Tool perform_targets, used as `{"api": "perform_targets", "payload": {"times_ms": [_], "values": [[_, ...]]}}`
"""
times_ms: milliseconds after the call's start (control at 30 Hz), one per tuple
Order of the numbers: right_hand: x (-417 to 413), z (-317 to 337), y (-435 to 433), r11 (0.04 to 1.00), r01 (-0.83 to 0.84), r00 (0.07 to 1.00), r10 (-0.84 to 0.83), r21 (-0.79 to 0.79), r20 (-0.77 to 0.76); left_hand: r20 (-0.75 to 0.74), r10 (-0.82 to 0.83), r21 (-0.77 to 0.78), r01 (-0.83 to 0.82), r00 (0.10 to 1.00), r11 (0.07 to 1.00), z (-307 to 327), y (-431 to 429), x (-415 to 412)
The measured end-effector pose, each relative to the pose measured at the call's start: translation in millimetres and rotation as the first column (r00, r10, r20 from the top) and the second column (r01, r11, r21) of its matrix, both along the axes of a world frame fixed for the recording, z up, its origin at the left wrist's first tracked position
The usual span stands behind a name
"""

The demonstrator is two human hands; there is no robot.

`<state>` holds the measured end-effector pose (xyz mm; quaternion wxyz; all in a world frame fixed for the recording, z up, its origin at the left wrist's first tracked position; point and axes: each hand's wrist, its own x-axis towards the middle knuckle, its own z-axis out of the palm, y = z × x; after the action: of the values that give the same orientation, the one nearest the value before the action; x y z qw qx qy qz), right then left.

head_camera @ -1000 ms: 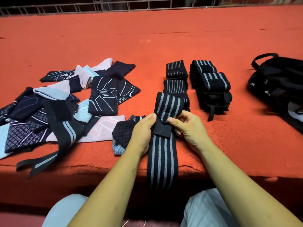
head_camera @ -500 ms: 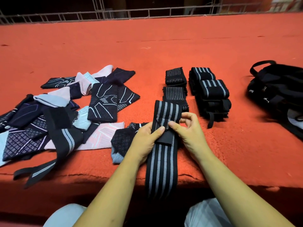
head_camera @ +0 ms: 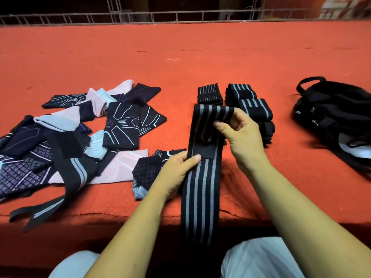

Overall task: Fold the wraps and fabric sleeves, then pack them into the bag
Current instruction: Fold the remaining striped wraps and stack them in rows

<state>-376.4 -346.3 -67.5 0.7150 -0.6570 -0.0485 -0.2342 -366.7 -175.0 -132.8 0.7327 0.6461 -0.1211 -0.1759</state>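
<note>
While a heap waits unfolded, one wrap is mid-fold.
At the left, loose fabric sleeves (head_camera: 80, 137) lie jumbled on the red worktop (head_camera: 200, 57); folding looks roughly half done, packing seemingly unstarted. The left hand (head_camera: 176, 173) pinches the striped wrap (head_camera: 202, 177) at its dark patch, tail hanging over the near edge. The right hand (head_camera: 241, 133) has a narrow grip curled round the wrap's far end, doubling it back. Just right, folded wraps (head_camera: 251, 109) sit stacked; the bag (head_camera: 331, 117) lies far right.

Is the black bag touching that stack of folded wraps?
Apart. The head view shows bare red cloth between the bag and the stack of folded wraps.
</note>
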Motion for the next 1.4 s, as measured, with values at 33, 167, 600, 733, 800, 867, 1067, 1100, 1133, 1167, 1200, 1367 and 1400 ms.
{"api": "perform_targets", "payload": {"times_ms": [33,167,600,733,800,867,1067,1100,1133,1167,1200,1367,1400], "values": [[-3,0,2,1.0,-0.03,1.0,0.03,-0.011,0.001,-0.032,0.046,-0.032,-0.047,0.998,0.998,0,0,2],[-24,-15,7,0.981,-0.119,0.991,0.108,-0.153,-0.074,-0.117,0.166,-0.151,-0.183,0.979,0.972,0,-3,7],[-50,-59,27,0.914,-0.207,0.961,0.123,-0.348,-0.248,-0.184,0.188,-0.267,-0.234,0.965,0.935,-2,0,10],[-43,-58,33,0.981,-0.143,0.941,0.094,-0.13,-0.326,-0.098,0.218,-0.171,-0.233,0.971,0.957,-6,-1,12],[-37,-61,39,0.981,-0.056,0.937,-0.013,-0.186,-0.349,-0.064,0.212,-0.144,-0.219,0.975,0.965,-7,-2,11],[-36,-67,46,0.962,-0.058,0.944,-0.034,-0.267,-0.328,-0.03,0.202,-0.132,-0.204,0.979,0.97,-9,-1,11],[-33,-70,46,0.969,-0.005,0.979,-0.045,-0.247,-0.199,-0.008,0.158,-0.12,-0.158,0.987,0.98,-7,-2,9],[-31,-66,45,0.977,0.04,0.983,-0.076,-0.21,-0.165,-0.019,0.131,-0.135,-0.133,0.991,0.982,-6,-3,8],[-27,-61,43,0.981,0.09,0.983,-0.115,-0.173,-0.142,-0.026,0.1,-0.144,-0.102,0.995,0.984,-5,-4,7],[-24,-56,42,0.983,0.122,0.982,-0.139,-0.134,-0.126,-0.023,0.07,-0.138,-0.072,0.997,0.988,-4,-4,7],[-20,-51,40,0.986,0.137,0.981,-0.148,-0.099,-0.121,-0.006,0.042,-0.113,-0.043,0.999,0.993,-4,-4,5],[-15,-37,29,0.993,0.001,0.989,0.016,0.117,-0.144,0.048,-0.001,-0.075,0.005,0.999,0.997,-4,-2,4],[-16,-37,26,0.99,-0.031,0.989,0.051,0.138,-0.142,0.041,-0.007,-0.108,0.011,0.999,0.994,-3,-1,4]]}}
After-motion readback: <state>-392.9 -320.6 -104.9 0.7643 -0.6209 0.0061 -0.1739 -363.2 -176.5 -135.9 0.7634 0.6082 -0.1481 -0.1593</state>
